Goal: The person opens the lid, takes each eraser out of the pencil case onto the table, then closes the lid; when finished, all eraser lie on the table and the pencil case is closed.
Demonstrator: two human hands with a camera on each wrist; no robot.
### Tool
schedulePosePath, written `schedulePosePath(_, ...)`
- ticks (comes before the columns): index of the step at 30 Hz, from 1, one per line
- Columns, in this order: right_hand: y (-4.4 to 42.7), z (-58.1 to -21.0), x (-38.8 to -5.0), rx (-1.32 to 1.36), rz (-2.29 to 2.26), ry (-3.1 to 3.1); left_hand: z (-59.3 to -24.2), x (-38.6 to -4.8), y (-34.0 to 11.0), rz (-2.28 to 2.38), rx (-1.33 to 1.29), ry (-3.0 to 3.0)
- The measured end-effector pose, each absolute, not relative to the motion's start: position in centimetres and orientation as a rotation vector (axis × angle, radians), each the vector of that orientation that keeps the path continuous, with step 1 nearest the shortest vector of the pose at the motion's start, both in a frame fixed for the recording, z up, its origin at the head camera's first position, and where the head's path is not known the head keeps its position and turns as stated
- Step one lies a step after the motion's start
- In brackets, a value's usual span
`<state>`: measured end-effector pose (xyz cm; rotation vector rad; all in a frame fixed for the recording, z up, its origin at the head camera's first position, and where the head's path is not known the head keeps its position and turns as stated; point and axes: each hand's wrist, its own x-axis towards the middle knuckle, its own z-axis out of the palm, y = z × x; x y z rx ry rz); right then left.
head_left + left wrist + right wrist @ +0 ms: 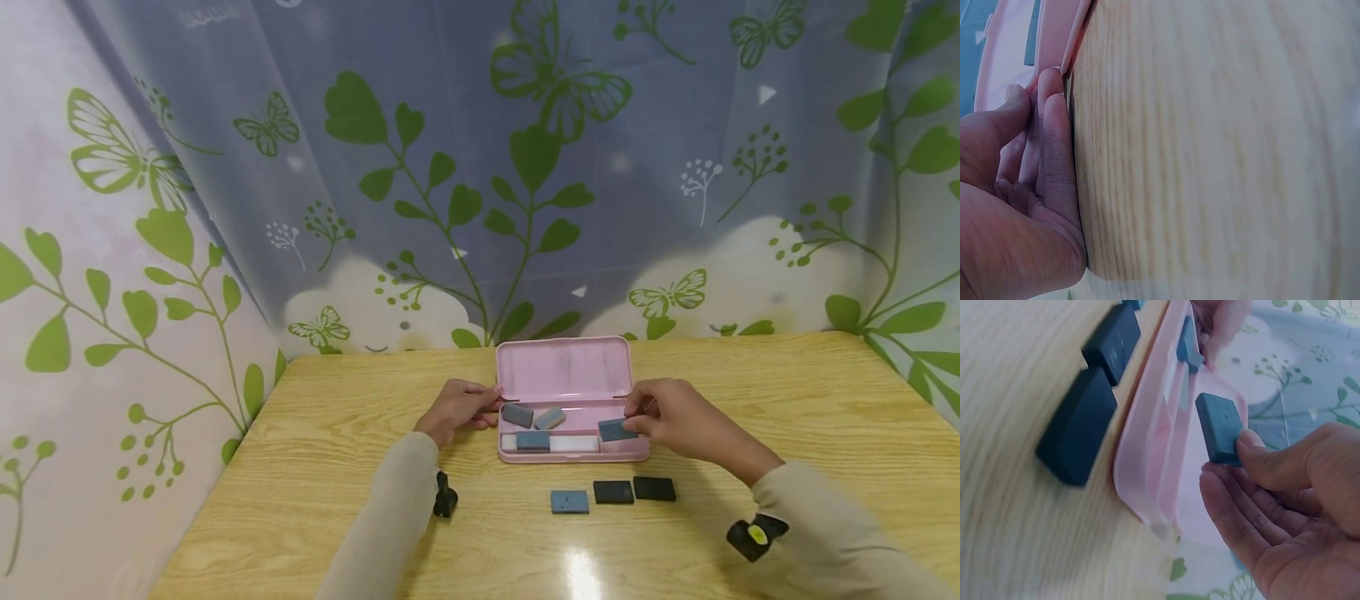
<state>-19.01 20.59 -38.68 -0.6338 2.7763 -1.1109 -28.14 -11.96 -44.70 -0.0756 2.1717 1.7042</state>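
Observation:
A pink case (pixel 565 457) lies with its lid raised at the back of the table. Between thumb and fingers, my right hand (pixel 678 417) pinches a blue-grey block (pixel 615 430) over the case's right end; in the right wrist view the hand (pixel 1297 494) holds that block (pixel 1219 428) by one end. Inside the case are a dark grey block (pixel 517 415), a lighter grey one (pixel 551 418) and a blue-and-white one (pixel 532 442). My left hand (pixel 459 408) touches the case's left end, fingers extended, as the left wrist view also shows the hand (pixel 1029 169) against the pink edge.
In front of the case, a blue block (pixel 570 502) and two black blocks (pixel 613 492), (pixel 655 489) lie in a row on the wooden table (pixel 330 467). A curtain (pixel 450 167) with leaves and butterflies hangs behind the table's back edge.

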Motion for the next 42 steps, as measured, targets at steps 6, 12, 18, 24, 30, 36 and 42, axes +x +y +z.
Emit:
schedulePosePath(6, 22.5, -38.3, -18.9, -0.648, -1.06, 2.757, -44.6, -28.0, -12.0, 1.714, -0.072, 2.165)
schedulePosePath(12, 24.2, -38.2, -18.9, -0.629, -0.982, 2.754, -44.7, -28.1, -12.0, 1.723, -0.066, 2.161)
schedulePosePath(18, 25.7, -38.3, -18.8, -0.632, -0.927, 2.728, -44.8, -28.2, -12.0, 1.718, -0.074, 2.166)
schedulePosePath(24, 26.5, -38.8, -18.7, -0.598, -0.926, 2.691, -44.8, -28.1, -12.0, 1.727, -0.069, 2.16)
schedulePosePath(30, 27.1, -39.6, -18.7, -0.563, -0.95, 2.642, -44.6, -28.0, -12.0, 1.737, -0.063, 2.154)
schedulePosePath(36, 27.6, -40.3, -18.9, -0.548, -0.942, 2.644, -44.5, -28.0, -12.0, 1.736, -0.053, 2.153)
schedulePosePath(42, 27.9, -40.9, -19.1, -0.545, -0.939, 2.651, -44.5, -28.0, -12.0, 1.732, -0.052, 2.155)
